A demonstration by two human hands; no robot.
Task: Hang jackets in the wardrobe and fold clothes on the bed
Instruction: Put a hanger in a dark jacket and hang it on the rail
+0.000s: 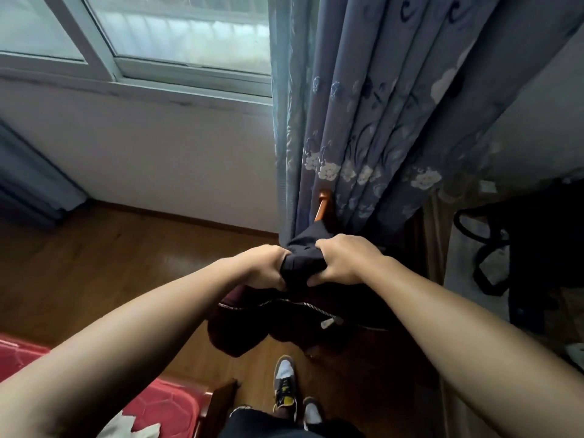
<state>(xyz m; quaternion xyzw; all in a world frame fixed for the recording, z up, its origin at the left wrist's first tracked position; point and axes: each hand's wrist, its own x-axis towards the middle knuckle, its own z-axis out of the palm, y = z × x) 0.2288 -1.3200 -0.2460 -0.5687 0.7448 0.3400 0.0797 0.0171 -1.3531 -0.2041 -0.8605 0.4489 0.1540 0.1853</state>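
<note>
A dark jacket point(284, 320) with a metal zipper hangs bunched in front of me, over the wooden floor. My left hand point(265, 263) grips a fold of its dark fabric from the left. My right hand point(344, 260) grips the same bunch from the right, fingers curled into the cloth. The two hands are close together, almost touching. The lower part of the jacket sags below them, showing a dark red lining. The bed point(164, 403) with a red cover lies at the lower left.
A blue flowered curtain point(363, 121) hangs straight ahead, with a wooden post point(323, 203) poking out behind it. A window point(158, 36) is at the upper left. A dark bag with straps point(505, 245) sits on the right. My shoes point(286, 387) stand on the wooden floor.
</note>
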